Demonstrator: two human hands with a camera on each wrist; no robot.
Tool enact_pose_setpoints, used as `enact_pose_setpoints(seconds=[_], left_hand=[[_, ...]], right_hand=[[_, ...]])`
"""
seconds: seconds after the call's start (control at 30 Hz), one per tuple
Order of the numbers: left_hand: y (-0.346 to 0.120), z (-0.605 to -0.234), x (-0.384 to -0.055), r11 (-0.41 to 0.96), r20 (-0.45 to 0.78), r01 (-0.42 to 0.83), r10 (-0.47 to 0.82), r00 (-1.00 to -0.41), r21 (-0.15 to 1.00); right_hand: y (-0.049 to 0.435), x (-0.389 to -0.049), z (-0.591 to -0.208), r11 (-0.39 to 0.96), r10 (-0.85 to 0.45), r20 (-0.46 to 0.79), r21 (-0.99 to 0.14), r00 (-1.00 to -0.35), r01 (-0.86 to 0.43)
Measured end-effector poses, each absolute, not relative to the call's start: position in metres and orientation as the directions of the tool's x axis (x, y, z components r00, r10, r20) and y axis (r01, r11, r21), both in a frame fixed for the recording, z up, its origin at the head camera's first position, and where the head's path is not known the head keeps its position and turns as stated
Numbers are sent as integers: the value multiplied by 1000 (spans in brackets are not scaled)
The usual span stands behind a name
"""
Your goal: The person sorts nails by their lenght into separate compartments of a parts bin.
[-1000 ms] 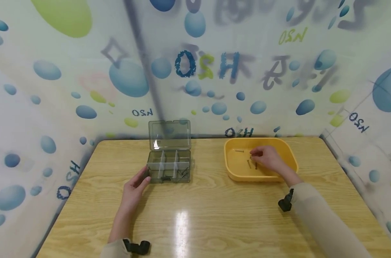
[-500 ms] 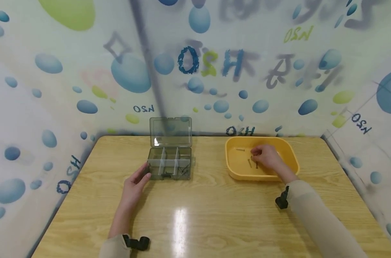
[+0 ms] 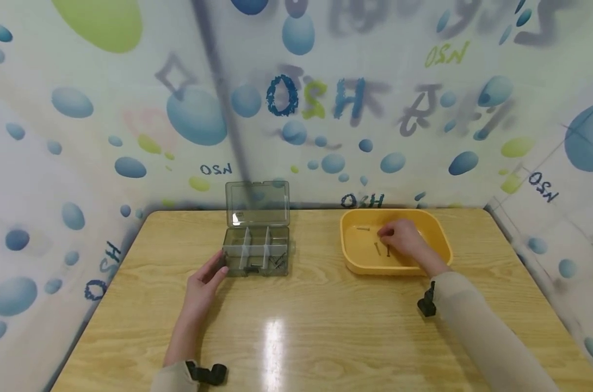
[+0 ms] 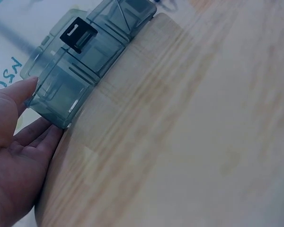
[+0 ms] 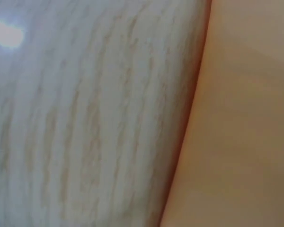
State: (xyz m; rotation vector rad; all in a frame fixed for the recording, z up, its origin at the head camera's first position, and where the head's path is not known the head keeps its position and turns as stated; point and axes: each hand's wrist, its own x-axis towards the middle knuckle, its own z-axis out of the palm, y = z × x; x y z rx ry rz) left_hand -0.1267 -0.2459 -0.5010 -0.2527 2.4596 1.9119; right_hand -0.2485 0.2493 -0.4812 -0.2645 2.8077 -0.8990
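A smoky see-through compartment box point(image 3: 233, 249) stands on the table with its lid point(image 3: 257, 202) raised. Several screws point(image 3: 278, 261) lie in its front right compartment. My left hand point(image 3: 203, 287) holds the box's front left corner; in the left wrist view the thumb is on the front and the fingers are at the end. Inside the yellow tray point(image 3: 396, 270), my right hand point(image 3: 405, 239) pinches thumb and fingertips together at a screw, mostly hidden by them. Loose screws lie near it: one at the back left point(image 3: 362, 228), one below the fingertips point(image 3: 377, 249), another beside that point(image 3: 388, 251).
The wood-grain table point(image 3: 316, 321) carries both the box and the tray, with bare wood between them. A patterned curtain point(image 3: 296, 158) hangs right behind the table's back edge. In the right wrist view only the tray's wall point(image 5: 236, 118) and tabletop point(image 5: 85, 118) show.
The small screw by my right fingertips no longer shows beside them, and those fingertips have shifted slightly left and up. My left hand keeps its place on the box.
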Motion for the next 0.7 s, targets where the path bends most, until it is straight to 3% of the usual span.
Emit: enact_pose_setpoints(seconds=[0.17,0.7], left_hand=[[-247,-504,-125,244,-114,-143,-129,-985,959],[-246,-505,-127,247,-85,-115,-130,-988,962]], right_hand=[[250,-249,-482,802,-284,-73,-565,-956,-195],[250,-243,-474,759,-262,-50,-628,-964,-173]])
